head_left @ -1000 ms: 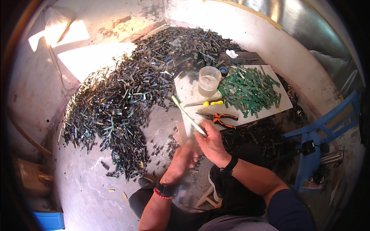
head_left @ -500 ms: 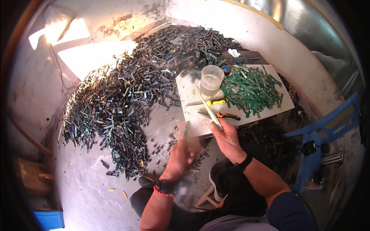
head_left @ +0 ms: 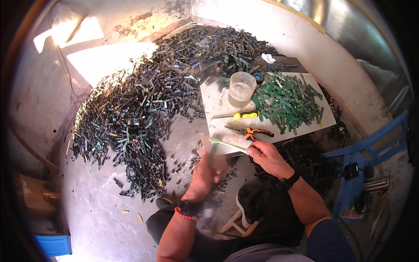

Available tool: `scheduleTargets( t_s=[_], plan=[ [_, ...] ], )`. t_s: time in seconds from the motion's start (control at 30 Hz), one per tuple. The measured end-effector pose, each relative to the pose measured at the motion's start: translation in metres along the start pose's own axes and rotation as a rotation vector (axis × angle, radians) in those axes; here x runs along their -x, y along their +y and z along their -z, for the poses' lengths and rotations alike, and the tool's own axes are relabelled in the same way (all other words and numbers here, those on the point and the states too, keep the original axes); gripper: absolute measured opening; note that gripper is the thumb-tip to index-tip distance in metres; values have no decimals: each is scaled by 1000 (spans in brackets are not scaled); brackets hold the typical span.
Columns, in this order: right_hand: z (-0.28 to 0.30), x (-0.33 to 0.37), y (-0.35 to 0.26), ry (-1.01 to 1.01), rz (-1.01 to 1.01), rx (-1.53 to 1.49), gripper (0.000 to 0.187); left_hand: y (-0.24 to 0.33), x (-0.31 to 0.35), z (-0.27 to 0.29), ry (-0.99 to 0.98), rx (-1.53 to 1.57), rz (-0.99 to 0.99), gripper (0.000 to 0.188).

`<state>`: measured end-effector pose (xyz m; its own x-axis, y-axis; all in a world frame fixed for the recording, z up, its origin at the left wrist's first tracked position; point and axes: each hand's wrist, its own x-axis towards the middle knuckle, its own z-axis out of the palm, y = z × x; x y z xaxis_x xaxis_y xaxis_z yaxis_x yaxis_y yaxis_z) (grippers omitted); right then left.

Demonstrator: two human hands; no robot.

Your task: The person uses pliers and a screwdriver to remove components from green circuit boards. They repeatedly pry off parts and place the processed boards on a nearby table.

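Note:
In my right hand (head_left: pixel 270 160) is a pale toothbrush (head_left: pixel 231 145), gripped by its handle and pointing left. Its head lies over the upper end of a thin green strip (head_left: pixel 213 151), like a narrow circuit board, which my left hand (head_left: pixel 203 175) holds upright between closed fingers. Just beyond, on a white board (head_left: pixel 217 123), lie pliers (head_left: pixel 250 132) with orange-and-black handles and a screwdriver (head_left: pixel 245 115) with a yellow-and-black handle. A clear plastic cup (head_left: pixel 241 91) with some liquid stands behind them. To its right is a heap of green strips (head_left: pixel 286 105).
A large pile of dark strips (head_left: pixel 139 109) spreads over the floor on the left and far side. A roll of tape (head_left: pixel 258 78) and white crumpled paper (head_left: pixel 268 58) sit behind the cup. A blue chair (head_left: pixel 355 174) stands at right; a blue container (head_left: pixel 53 245) is at lower left.
The toothbrush has swung from pointing away over the board down to the green strip. My right hand has shifted slightly right and nearer; my left hand has stayed almost in place.

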<state>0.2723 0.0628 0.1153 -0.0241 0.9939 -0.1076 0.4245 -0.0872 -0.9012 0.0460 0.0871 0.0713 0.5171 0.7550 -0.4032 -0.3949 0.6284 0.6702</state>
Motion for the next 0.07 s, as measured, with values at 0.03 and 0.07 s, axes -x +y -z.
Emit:
scheduleTargets(
  t_s=[0.03, 0.07],
  plan=[
    [0, -1, 1, -8, 8, 1, 27, -1, -1, 2, -11, 52, 15, 46],
    [0, -1, 1, -8, 8, -1, 27, -2, -3, 5, -22, 103, 31, 46]
  ],
)
